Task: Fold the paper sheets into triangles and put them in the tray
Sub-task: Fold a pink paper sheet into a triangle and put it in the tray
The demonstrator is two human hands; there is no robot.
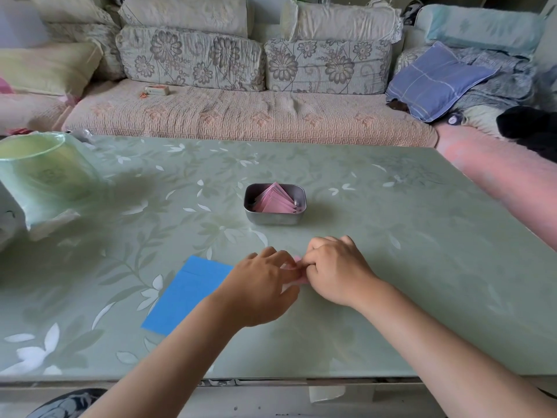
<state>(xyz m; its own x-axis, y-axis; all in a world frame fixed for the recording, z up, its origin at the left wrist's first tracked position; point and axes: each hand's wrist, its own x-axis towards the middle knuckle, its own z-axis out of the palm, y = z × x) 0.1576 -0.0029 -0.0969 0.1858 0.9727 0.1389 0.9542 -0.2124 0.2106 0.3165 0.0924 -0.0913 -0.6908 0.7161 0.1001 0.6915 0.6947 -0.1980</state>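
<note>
A small metal tray (275, 219) stands in the middle of the table and holds several folded pink paper triangles (275, 200). Nearer to me, both hands meet over a small pink paper sheet (297, 262) on the table. My left hand (259, 285) and my right hand (334, 267) each pinch it with curled fingers. Most of the pink sheet is hidden under the hands. A stack of blue paper sheets (187, 294) lies flat on the table just left of my left hand, partly under my wrist.
The green floral table (422, 267) has its front edge near me. A green bin lined with a plastic bag (42, 173) stands at the far left. A sofa with cushions (241, 110) runs behind the table.
</note>
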